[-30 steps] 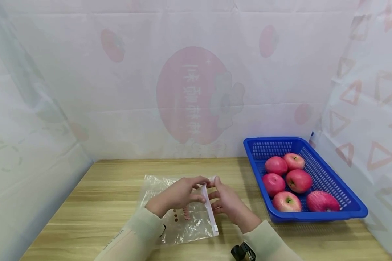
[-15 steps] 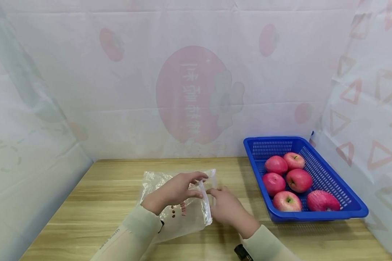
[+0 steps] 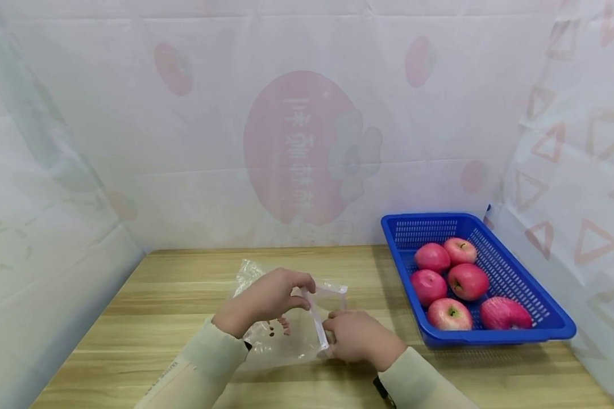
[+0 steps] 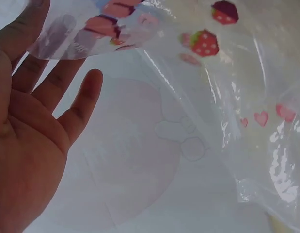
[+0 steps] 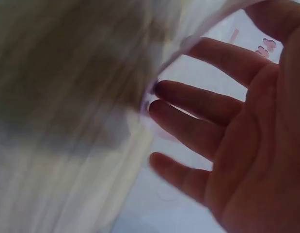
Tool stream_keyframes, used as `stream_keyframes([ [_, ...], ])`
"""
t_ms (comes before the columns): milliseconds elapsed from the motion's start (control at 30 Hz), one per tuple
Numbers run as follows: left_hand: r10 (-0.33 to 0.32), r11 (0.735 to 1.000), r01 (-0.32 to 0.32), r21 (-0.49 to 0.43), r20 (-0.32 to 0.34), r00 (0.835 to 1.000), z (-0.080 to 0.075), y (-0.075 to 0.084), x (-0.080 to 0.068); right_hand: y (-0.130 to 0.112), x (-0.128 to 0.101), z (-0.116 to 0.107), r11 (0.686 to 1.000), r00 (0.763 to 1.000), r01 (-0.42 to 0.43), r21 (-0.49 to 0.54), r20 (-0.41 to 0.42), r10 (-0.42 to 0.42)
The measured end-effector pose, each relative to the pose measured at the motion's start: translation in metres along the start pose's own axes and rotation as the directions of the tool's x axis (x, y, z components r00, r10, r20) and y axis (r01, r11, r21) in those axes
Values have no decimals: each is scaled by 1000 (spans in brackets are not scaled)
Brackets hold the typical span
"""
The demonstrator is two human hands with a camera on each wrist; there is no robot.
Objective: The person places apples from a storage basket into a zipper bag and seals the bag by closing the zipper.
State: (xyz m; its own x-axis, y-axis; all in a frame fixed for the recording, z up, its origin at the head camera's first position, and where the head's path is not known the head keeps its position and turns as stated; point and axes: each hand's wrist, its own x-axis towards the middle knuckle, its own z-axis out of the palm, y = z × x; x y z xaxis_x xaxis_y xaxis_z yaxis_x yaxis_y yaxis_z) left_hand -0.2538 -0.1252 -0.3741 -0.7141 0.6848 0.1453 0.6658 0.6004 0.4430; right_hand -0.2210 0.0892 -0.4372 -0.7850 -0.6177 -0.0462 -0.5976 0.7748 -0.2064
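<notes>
A clear plastic zip bag (image 3: 286, 338) with small printed pink motifs lies on the wooden table (image 3: 174, 295) in the head view. My left hand (image 3: 303, 289) pinches the bag's upper zip edge and lifts it. My right hand (image 3: 332, 335) grips the zip edge lower down, closer to me, and the mouth gapes between the two hands. In the left wrist view the bag (image 4: 213, 97) hangs over my left hand (image 4: 38, 121), whose fingers are spread. The right wrist view is blurred; my right hand (image 5: 227, 136) has its fingertips against the bag's rim (image 5: 188, 43).
A blue plastic basket (image 3: 496, 339) with several red apples (image 3: 468, 282) stands at the right side of the table. Translucent printed sheets wall in the table at the back, left and right.
The bag's mouth has been pulled apart. My right hand slid down the zip edge toward me, and my left hand kept the upper edge raised.
</notes>
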Motion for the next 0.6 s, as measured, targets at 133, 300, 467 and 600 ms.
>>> stream_keyframes([
  [133, 50, 999, -50, 10, -14, 999, 0, 3, 1, 1, 4, -1, 998, 995, 67, -10, -75, -67],
  [300, 45, 999, -45, -9, -21, 999, -4, 4, -2, 1, 4, -3, 990, 989, 137, 23, -57, -136],
  [467, 19, 998, -19, -56, 1, 1000, -14, 5, -6, 4, 2, -5, 975, 972, 220, -39, -75, -222],
  [600, 34, 996, -32, -81, 23, 999, -20, 7, -8, 6, 6, -6, 948, 933, 297, -113, -174, -314],
])
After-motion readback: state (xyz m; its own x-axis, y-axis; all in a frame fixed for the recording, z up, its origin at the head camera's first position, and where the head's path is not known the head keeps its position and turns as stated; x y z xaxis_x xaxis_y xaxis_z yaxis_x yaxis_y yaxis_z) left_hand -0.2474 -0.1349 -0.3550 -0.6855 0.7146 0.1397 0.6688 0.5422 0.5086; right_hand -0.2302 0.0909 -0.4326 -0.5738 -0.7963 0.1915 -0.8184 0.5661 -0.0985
